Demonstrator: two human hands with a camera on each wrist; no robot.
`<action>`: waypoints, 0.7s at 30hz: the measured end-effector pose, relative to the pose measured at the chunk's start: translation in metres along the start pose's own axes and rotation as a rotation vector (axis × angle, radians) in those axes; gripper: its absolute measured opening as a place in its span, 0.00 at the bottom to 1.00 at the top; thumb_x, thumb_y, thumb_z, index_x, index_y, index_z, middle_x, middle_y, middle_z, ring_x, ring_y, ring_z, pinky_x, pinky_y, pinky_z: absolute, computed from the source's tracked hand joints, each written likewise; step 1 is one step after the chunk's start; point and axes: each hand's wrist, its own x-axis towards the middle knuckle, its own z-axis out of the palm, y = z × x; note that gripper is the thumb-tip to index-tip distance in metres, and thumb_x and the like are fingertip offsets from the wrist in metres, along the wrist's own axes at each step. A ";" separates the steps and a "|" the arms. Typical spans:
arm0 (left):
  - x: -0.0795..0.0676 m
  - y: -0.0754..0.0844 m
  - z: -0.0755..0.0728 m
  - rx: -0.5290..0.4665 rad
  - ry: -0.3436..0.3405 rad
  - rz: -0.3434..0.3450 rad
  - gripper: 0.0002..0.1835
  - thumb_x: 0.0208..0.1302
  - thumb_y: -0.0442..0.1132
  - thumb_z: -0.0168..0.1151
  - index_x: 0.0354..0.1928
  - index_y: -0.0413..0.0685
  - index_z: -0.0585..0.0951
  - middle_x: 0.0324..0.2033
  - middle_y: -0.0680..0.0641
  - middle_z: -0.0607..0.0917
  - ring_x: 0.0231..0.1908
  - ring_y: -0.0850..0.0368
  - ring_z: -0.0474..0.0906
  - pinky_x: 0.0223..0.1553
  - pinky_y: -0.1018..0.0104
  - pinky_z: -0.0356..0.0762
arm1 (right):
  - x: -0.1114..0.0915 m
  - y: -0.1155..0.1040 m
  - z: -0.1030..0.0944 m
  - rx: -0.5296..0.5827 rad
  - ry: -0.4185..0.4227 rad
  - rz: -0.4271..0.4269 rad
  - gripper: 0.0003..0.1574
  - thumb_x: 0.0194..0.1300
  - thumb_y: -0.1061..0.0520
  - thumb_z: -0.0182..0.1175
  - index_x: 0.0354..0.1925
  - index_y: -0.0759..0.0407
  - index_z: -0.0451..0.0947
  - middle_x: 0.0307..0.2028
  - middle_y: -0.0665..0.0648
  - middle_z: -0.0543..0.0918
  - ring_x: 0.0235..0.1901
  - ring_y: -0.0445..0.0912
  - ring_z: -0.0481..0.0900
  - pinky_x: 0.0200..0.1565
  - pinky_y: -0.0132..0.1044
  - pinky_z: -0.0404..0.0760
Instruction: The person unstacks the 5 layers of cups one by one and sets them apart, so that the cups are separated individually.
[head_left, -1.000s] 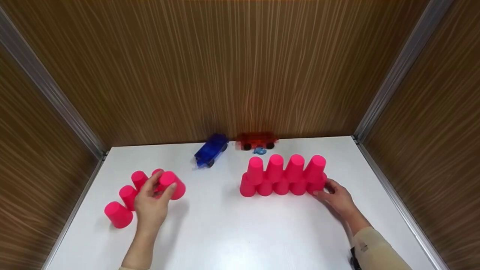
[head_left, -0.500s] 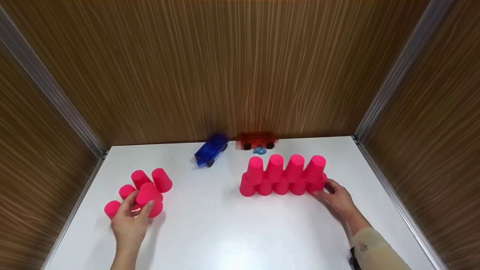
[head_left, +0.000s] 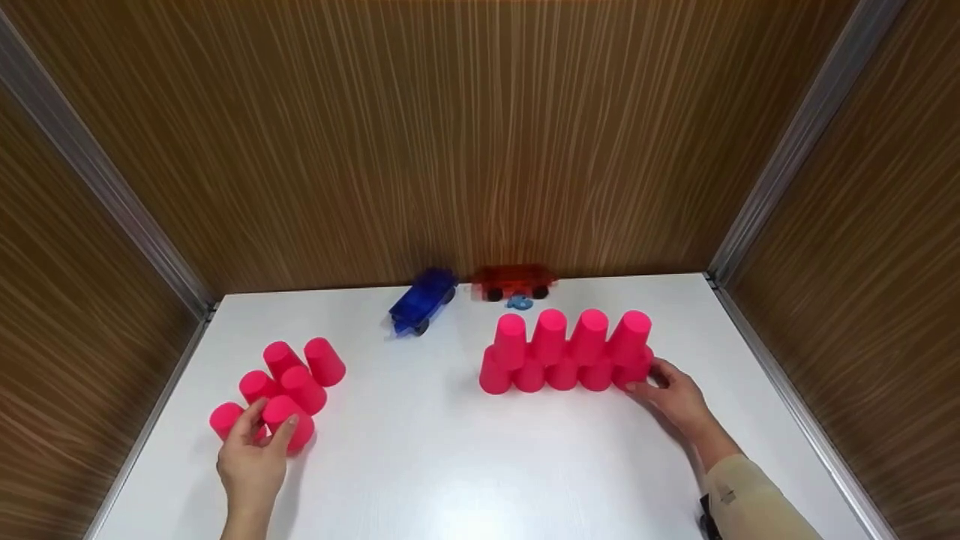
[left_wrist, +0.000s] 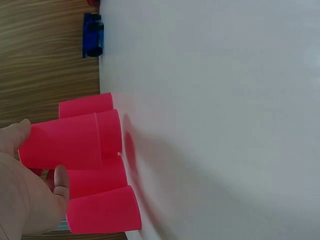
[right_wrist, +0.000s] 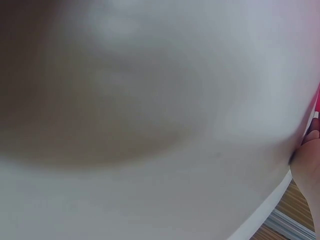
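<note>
The left hand (head_left: 251,469) has its grip clasped about a cup (left_wrist: 65,142), thumb on one side and fingers on the other. The cup is bright pink, plain and smooth, with straight walls that taper from a wide mouth to a narrower base; it is turned mouth down, base up, and the flat base is paler than the shaded side. It is over the left part of the desk (head_left: 420,465), at the near end of five loose cups (head_left: 305,390) of the same pink, all inverted; whether its rim touches the desk is hard to tell. Across the desk, the right hand (head_left: 679,403) has its grip around the end cup (head_left: 636,373) of a stack, thumb in front. That stack is two tiers: five inverted cups in a row below, and four upper cups (head_left: 551,337) above them. Behind, near the back wall (head_left: 480,135), are a see-through blue car (head_left: 422,301), a red car (head_left: 514,279) and a small blue toy (head_left: 520,302).
</note>
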 end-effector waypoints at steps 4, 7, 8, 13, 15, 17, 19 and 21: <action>0.003 -0.005 0.000 0.028 -0.006 -0.045 0.41 0.69 0.46 0.74 0.80 0.49 0.68 0.72 0.36 0.75 0.68 0.37 0.73 0.48 0.75 0.81 | 0.001 0.001 0.000 -0.005 -0.005 0.014 0.55 0.67 0.40 0.74 0.82 0.51 0.60 0.77 0.62 0.64 0.76 0.64 0.59 0.68 0.54 0.76; 0.005 -0.007 0.000 0.035 -0.006 -0.062 0.41 0.70 0.46 0.74 0.81 0.49 0.67 0.73 0.37 0.74 0.69 0.37 0.73 0.56 0.57 0.80 | 0.000 0.002 -0.001 -0.004 -0.007 0.015 0.56 0.67 0.40 0.74 0.82 0.51 0.60 0.77 0.62 0.64 0.76 0.64 0.60 0.68 0.55 0.77; 0.005 -0.008 0.000 0.033 -0.005 -0.063 0.41 0.70 0.45 0.74 0.81 0.49 0.67 0.73 0.36 0.74 0.69 0.37 0.72 0.57 0.54 0.79 | 0.000 0.002 -0.001 0.000 -0.007 0.013 0.56 0.67 0.40 0.74 0.82 0.51 0.59 0.77 0.62 0.64 0.76 0.64 0.59 0.67 0.54 0.77; 0.007 -0.013 -0.001 0.027 0.005 -0.059 0.41 0.70 0.43 0.74 0.81 0.47 0.66 0.73 0.36 0.74 0.70 0.35 0.72 0.59 0.47 0.77 | 0.000 0.002 -0.001 0.018 -0.013 0.007 0.56 0.66 0.40 0.75 0.82 0.51 0.59 0.77 0.62 0.64 0.76 0.63 0.59 0.67 0.53 0.78; 0.007 -0.015 -0.001 0.024 0.007 -0.063 0.41 0.70 0.43 0.74 0.81 0.47 0.66 0.73 0.35 0.74 0.70 0.34 0.71 0.60 0.45 0.77 | 0.001 0.003 -0.001 0.021 -0.013 0.004 0.55 0.67 0.40 0.75 0.82 0.51 0.60 0.77 0.62 0.64 0.76 0.63 0.60 0.67 0.53 0.78; 0.008 -0.017 -0.001 0.026 0.012 -0.060 0.41 0.70 0.41 0.73 0.80 0.46 0.67 0.72 0.35 0.74 0.70 0.35 0.71 0.61 0.45 0.77 | 0.001 0.003 -0.001 0.011 -0.008 -0.006 0.55 0.67 0.40 0.74 0.81 0.52 0.61 0.77 0.62 0.64 0.76 0.64 0.60 0.68 0.54 0.77; 0.008 -0.017 -0.001 0.021 0.012 -0.059 0.41 0.70 0.41 0.73 0.80 0.46 0.66 0.72 0.34 0.74 0.70 0.34 0.71 0.61 0.44 0.77 | 0.002 0.003 0.000 0.000 -0.002 -0.014 0.54 0.67 0.40 0.74 0.81 0.52 0.61 0.76 0.63 0.65 0.76 0.63 0.60 0.69 0.55 0.76; 0.009 -0.017 0.000 0.019 0.009 -0.061 0.40 0.70 0.40 0.73 0.80 0.45 0.66 0.72 0.34 0.73 0.70 0.35 0.71 0.62 0.44 0.76 | 0.002 0.003 -0.001 -0.017 0.006 -0.022 0.53 0.68 0.40 0.73 0.81 0.53 0.62 0.77 0.63 0.65 0.76 0.64 0.60 0.70 0.55 0.74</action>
